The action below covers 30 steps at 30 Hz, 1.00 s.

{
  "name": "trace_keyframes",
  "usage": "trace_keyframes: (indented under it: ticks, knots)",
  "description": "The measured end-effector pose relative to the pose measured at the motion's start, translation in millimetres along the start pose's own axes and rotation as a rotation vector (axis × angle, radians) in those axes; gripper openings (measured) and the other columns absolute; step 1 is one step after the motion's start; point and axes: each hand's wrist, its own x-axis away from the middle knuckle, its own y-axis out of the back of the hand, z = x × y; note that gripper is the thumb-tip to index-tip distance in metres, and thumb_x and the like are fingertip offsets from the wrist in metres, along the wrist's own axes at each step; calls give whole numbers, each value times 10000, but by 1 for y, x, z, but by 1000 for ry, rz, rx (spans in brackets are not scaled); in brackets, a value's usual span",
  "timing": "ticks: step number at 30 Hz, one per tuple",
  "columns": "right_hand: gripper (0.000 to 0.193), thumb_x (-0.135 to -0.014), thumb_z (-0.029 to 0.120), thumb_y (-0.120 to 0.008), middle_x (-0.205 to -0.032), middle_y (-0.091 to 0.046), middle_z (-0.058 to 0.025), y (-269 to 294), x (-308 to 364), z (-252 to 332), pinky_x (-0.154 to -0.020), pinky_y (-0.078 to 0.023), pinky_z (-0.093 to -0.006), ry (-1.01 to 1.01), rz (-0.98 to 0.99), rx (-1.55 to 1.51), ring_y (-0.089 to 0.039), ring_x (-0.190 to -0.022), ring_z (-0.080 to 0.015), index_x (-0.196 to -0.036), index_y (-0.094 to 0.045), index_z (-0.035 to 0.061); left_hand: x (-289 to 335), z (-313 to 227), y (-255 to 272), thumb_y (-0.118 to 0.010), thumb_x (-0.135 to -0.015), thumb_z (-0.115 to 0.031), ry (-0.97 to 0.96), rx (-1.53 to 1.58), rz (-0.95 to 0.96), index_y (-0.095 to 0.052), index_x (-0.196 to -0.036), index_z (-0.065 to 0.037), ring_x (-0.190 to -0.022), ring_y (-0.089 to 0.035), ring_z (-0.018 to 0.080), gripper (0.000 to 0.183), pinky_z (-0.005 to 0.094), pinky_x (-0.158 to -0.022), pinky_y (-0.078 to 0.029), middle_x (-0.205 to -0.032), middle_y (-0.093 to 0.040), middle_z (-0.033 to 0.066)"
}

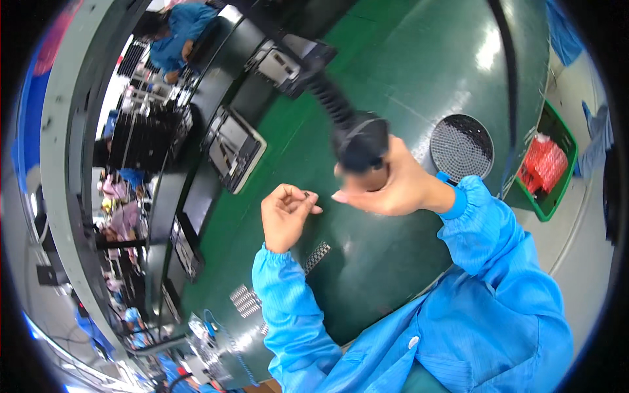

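Observation:
My left hand (285,213) is closed in a pinch, with a small dark piece (306,194) between thumb and fingertips; its exact kind is too small to make out. To its right, my right hand (409,183) is at the round black hood (362,141) of a ribbed hose. The hood covers most of its fingers, and the thumb points toward my left hand. Whether the right hand grips anything is hidden. Just below my left hand, beside the sleeve, a narrow strip of small parts (318,257) lies on the green table (367,275).
More strips of small metallic parts (245,301) lie left of my left sleeve. A round black gridded tray (462,147) is right of my right hand. Beyond it, a green basket (570,147) holds red wrap (544,164). Opened flat devices (232,150) line the far-left side, near a co-worker (180,36).

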Motion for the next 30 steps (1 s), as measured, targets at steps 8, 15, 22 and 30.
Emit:
trace_keyframes:
  ticks: [8, 15, 22, 30]
  knots:
    - [263, -701, 55, -712, -559, -512, -31, 33, -15, -8, -465, -381, -260, 224, -3, 219, -463, -517, -85, -874, -524, -6, -132, 7, 3, -653, -774, 6, -197, -229, -112, -637, -982, 26, -761, -626, 164, 210, 271, -705, -498, -863, -665, 100]
    - [231, -667, 76, -656, -602, -569, -185, 50, -17, 1, -494, -436, -390, 111, 35, 134, -596, -570, -356, -822, -505, -4, -234, -26, -30, -690, -629, -49, -614, -1316, -62, -524, -1125, 104, -1099, -516, 393, 546, 376, -957, -412, -1165, -540, 263]
    - [203, -665, 63, -642, -554, -540, -183, 60, -14, 17, -477, -401, -401, 50, 78, 92, -573, -525, -353, -777, -488, -9, -255, -40, -56, -617, -595, -79, -446, -1512, -143, -516, -1130, 44, -1097, -507, 383, 558, 411, -915, -431, -1191, -521, 242]
    - [320, -683, 93, -710, -718, -603, -135, 70, -25, 21, -554, -461, -323, 297, -73, 349, -618, -648, -220, -924, -522, -3, -208, -26, -15, -610, -618, -112, -1019, -1262, -236, -615, -1018, 22, -902, -600, 389, 421, 431, -817, -477, -1024, -616, 212]
